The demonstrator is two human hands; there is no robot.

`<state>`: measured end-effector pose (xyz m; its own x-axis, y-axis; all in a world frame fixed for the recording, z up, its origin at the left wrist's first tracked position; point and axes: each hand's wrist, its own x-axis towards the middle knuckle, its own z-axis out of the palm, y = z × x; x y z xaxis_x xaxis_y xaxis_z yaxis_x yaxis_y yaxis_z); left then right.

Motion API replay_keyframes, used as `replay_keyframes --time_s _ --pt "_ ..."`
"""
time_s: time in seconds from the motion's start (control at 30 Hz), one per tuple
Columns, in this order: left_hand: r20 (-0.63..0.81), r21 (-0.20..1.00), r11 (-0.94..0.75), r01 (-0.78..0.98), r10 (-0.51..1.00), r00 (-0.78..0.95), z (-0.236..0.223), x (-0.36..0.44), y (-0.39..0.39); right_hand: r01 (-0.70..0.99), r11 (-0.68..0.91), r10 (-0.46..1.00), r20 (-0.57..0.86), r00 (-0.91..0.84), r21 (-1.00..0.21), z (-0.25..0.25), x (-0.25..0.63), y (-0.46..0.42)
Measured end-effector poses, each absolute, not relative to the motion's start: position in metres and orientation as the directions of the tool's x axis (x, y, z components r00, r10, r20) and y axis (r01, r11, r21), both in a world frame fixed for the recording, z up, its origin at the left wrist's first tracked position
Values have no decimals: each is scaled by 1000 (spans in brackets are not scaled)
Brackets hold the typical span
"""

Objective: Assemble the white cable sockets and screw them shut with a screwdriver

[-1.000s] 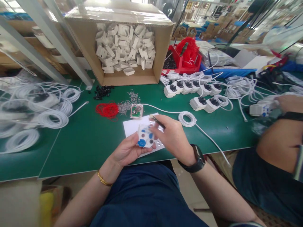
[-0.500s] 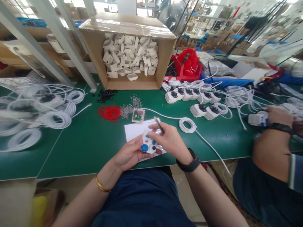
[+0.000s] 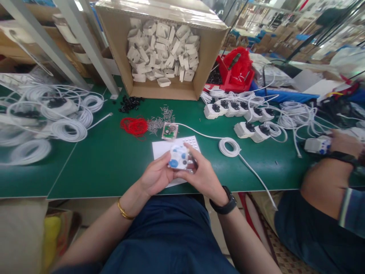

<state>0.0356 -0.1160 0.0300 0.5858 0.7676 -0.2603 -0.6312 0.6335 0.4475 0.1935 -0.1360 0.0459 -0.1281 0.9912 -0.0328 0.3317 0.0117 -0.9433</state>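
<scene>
A white plastic cover [image 3: 178, 155] with blue and dark round spots is held up between my two hands. My left hand [image 3: 156, 174] grips its lower left side, thumb along the edge. My right hand [image 3: 203, 176] closes on its right side, with a dark, slim tool [image 3: 195, 163] tucked among the fingers; its kind is unclear. Under my hands lies a white sheet [image 3: 158, 147] with rows of small round dots at its right part. Just beyond it, an opened housing with a green circuit board [image 3: 170, 131] connects to a coiled white cable [image 3: 229, 147].
Behind stands a carton [image 3: 165, 91] of white housings. Red wires [image 3: 134, 126], screws [image 3: 168, 114] and black parts [image 3: 129, 103] lie left of centre. Coiled cables [image 3: 68, 130] spread at the left, finished white units [image 3: 243, 130] at the right. A co-worker's hand [image 3: 343, 144] works at far right.
My right hand has shifted from the cover's face to its right edge, and the tool now lies lower among the fingers. The view has tilted downward.
</scene>
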Motion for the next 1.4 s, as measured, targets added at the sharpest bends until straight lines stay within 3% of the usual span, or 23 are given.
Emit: replay_keyframes --time_s 0.27,0.47,0.93,1.2,1.4 --pt "-281 457 645 -612 758 589 30 34 -117 329 -30 993 -66 -100 -944 49 194 -135" --pt "-230 514 615 -598 770 595 31 33 -119 198 -98 987 -121 -109 -975 54 192 -133" --pt "-151 538 597 -595 762 629 33 32 -119 132 -77 985 -95 -142 -988 55 193 -132" --pt "-203 421 631 -652 766 610 33 36 -119 39 -86 980 -92 -176 -996 53 194 -133" --pt "-155 434 607 -666 778 609 40 36 -118 16 -40 966 -43 -256 -999 60 197 -134"
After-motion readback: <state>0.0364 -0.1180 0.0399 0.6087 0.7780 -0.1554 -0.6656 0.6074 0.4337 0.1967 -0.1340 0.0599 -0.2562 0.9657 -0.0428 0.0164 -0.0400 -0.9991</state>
